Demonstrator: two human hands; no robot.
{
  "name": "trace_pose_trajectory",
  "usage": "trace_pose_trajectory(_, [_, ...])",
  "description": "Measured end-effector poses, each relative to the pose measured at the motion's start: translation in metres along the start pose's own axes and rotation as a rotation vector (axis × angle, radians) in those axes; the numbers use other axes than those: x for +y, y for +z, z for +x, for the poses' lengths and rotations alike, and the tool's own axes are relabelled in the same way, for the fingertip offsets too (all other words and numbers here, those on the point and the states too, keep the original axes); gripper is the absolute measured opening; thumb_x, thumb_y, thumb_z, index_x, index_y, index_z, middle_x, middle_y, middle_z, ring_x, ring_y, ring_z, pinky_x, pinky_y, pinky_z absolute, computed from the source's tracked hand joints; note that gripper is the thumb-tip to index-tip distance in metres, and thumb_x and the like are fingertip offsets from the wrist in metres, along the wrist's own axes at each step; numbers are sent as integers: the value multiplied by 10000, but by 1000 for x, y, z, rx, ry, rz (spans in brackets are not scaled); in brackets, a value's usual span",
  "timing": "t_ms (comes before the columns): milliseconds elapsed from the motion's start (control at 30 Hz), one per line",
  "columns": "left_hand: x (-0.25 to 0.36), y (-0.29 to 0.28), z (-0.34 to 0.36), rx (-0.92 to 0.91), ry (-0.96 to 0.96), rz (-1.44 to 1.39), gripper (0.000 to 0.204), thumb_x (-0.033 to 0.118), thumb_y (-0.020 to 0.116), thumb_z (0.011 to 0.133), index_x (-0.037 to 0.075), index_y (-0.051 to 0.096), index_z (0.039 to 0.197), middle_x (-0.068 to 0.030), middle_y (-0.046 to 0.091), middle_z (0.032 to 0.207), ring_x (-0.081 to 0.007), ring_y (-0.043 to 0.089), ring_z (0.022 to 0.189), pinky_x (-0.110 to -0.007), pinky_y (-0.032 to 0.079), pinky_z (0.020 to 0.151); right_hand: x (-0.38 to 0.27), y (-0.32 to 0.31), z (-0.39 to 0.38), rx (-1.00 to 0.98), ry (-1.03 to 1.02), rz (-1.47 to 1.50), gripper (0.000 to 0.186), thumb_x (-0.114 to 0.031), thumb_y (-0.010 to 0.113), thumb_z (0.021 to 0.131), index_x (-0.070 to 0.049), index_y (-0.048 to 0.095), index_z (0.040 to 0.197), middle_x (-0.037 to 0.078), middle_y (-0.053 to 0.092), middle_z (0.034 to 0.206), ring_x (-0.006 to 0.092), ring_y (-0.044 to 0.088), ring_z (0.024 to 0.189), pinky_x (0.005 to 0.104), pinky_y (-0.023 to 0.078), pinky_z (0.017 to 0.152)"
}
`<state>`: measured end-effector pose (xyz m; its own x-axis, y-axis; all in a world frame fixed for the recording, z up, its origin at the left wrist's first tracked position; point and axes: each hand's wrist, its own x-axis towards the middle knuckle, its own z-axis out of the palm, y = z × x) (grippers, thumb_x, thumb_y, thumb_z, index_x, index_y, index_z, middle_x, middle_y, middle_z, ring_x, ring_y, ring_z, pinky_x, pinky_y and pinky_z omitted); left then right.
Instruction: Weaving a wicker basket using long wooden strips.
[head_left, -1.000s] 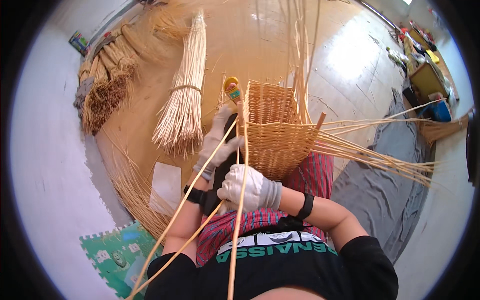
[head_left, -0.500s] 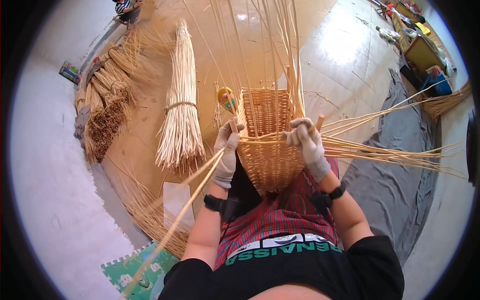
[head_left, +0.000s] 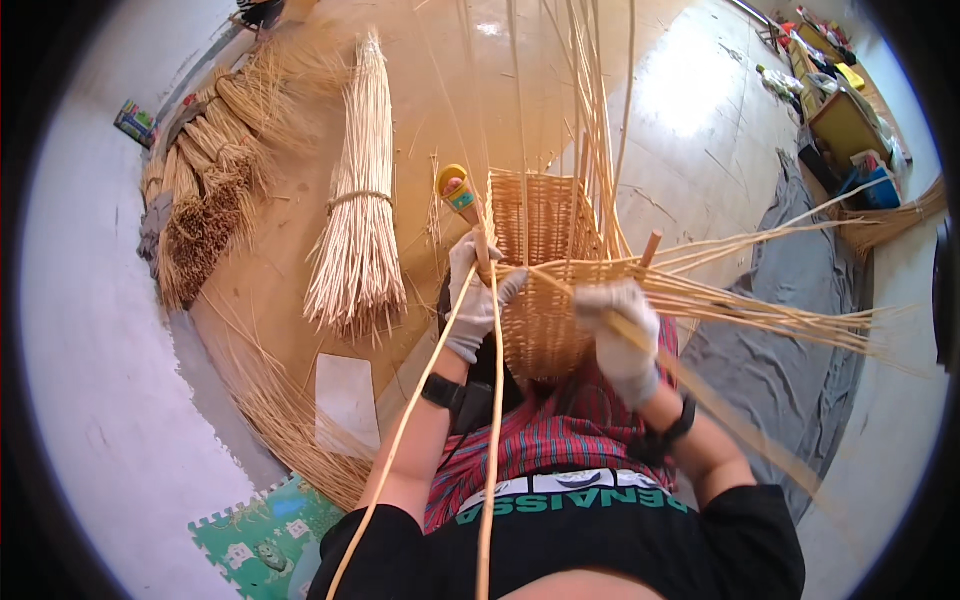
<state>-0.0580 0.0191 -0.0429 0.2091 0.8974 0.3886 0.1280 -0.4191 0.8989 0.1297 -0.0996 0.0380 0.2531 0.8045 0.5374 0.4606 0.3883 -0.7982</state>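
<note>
A partly woven wicker basket rests against my lap, with tall thin stakes rising from its far side. My left hand, in a pale work glove, is closed on its near left corner, by a thick upright stick. Two long rods run from that corner down toward me. My gloved right hand, slightly blurred, grips a willow rod that crosses the near rim and trails to the lower right. Another thick stick stands at the right corner, where several rods fan out to the right.
A tied bundle of peeled rods lies left of the basket. Beside it is a small yellow container. More bundles line the left wall. Grey cloth covers floor at right; a green foam mat lies lower left.
My right hand has pulled a rod across the near rim, and its free end has swung from lower left to lower right. My left hand has shifted slightly right with the basket corner.
</note>
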Motion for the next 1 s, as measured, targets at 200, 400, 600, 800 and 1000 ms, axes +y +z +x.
trace_pose_trajectory(200, [-11, 16, -5, 187, -286, -247, 348, 206, 858, 844, 89, 544, 941, -4, 455, 975, -112, 482, 845, -278, 469, 748, -25, 77, 170, -336, 194, -628, 682, -62, 719, 879, -261, 490, 1490, 183, 583, 1419, 283, 688, 1078, 366, 554, 899])
trace_pose_trajectory(400, [-2, 19, -3, 112, -316, -245, 282, 90, 812, 872, 76, 569, 1015, -10, 456, 1074, -125, 513, 930, -252, 495, 813, 57, -5, 46, 366, 49, 294, 370, -2, 520, 1006, -43, 499, 1373, 137, 705, 1098, 125, 647, 789, 232, 526, 652])
trace_pose_trajectory(600, [5, 25, -72, 380, -142, 6, 247, 59, 628, 991, 41, 568, 1230, -103, 608, 1126, -185, 594, 1088, -344, 506, 946, 64, -69, -12, 207, 510, 358, 177, -80, 628, 1004, -67, 558, 1166, 113, 735, 1047, 129, 680, 785, 253, 568, 625])
trace_pose_trajectory(800, [75, 73, 19, -189, -366, -107, 239, 196, 599, 1035, 38, 599, 1213, -115, 646, 1155, -157, 669, 733, -278, 563, 599, 47, -78, -1, 378, 480, 427, 185, -11, 642, 967, -71, 556, 1119, 116, 724, 1052, 146, 686, 871, 221, 522, 548])
trace_pose_trajectory(1000, [49, 86, 18, -260, -512, 35, 264, 305, 643, 1018, 44, 668, 991, -6, 619, 709, -85, 511, 465, -266, 430, 436, 31, -15, 145, 14, -291, -313, 369, -31, 653, 919, -43, 601, 1284, 144, 619, 1384, 260, 630, 1218, 314, 499, 990])
